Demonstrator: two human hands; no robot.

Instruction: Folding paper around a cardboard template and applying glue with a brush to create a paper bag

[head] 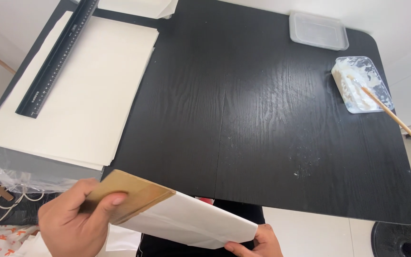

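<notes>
My left hand grips the left end of a folded paper piece, its thumb pressed on a gold-brown band along that end. The rest of the piece is white and tilts down toward the right. My right hand pinches the lower right corner from below. Both hands hold the piece just off the near edge of the black wooden table.
A stack of cream paper sheets lies at the table's left with a black ruler across it. At the far right stand a clear lidded container and a tub of white paste with a long-handled brush. Cables and plastic wrap lie lower left.
</notes>
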